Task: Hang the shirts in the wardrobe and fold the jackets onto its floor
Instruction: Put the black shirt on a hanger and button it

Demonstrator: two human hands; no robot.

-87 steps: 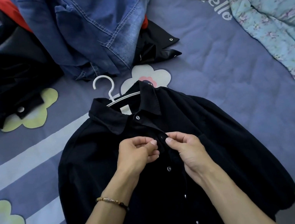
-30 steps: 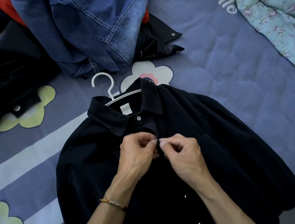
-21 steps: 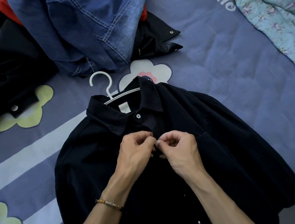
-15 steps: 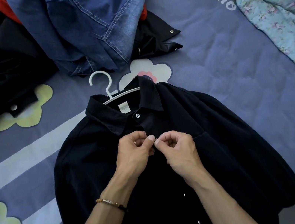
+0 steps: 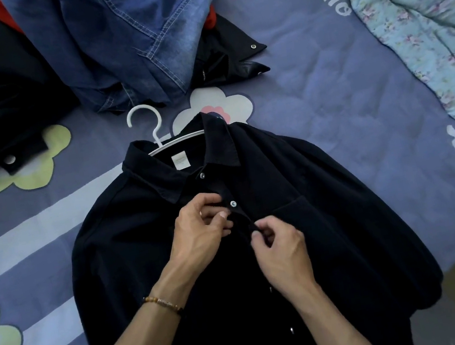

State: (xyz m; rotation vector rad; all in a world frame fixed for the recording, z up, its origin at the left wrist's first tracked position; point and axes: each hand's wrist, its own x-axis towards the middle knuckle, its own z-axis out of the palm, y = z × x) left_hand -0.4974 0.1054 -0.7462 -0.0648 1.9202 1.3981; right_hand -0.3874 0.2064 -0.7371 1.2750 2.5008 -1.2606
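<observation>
A dark navy button-up shirt (image 5: 303, 219) lies flat on a purple flower-print bedspread (image 5: 326, 89), a white plastic hanger (image 5: 153, 133) inside its collar. The left hand (image 5: 200, 231) and right hand (image 5: 281, 247) each pinch its front placket below two fastened buttons.

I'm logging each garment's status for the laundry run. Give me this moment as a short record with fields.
garment: dark shirt, lying flat on the bedspread
hanger: white hanger inside the collar, hook sticking out
buttons: top two look fastened
left hand: left hand pinches the placket below the second button
right hand: right hand pinches the placket edge lower down
nearby: denim garment beyond the hanger
</observation>
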